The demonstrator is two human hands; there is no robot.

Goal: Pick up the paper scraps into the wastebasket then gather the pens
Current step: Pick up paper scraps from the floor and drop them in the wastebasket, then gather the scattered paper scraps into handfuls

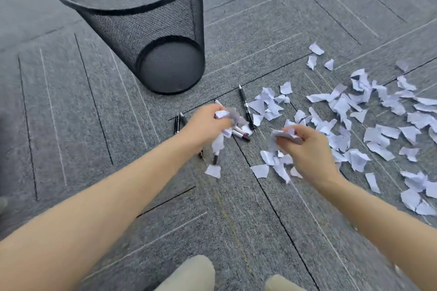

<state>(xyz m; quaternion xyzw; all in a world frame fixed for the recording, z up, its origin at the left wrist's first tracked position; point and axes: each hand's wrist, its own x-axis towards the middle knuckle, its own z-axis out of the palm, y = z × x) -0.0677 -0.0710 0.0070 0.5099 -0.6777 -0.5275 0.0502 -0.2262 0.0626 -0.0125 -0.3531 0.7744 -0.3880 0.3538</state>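
Note:
A black mesh wastebasket (pixel 132 4) stands upright on the grey carpet at upper left; I see nothing inside it. My left hand (pixel 205 125) grips a bunch of white paper scraps (pixel 227 117) just above several pens. My right hand (pixel 305 149) pinches more scraps (pixel 286 135) over the near edge of the litter. Many torn white scraps (pixel 369 111) lie scattered across the carpet to the right. One black pen (pixel 246 106) lies clear beyond my left hand; two more pens (pixel 177 121) lie left of it, and others are partly hidden under hand and paper.
Grey carpet tiles (pixel 71 106) with thin line patterns cover the floor. My knees in light trousers (pixel 194 274) show at the bottom edge. A few stray scraps (pixel 212 171) lie close in front of me.

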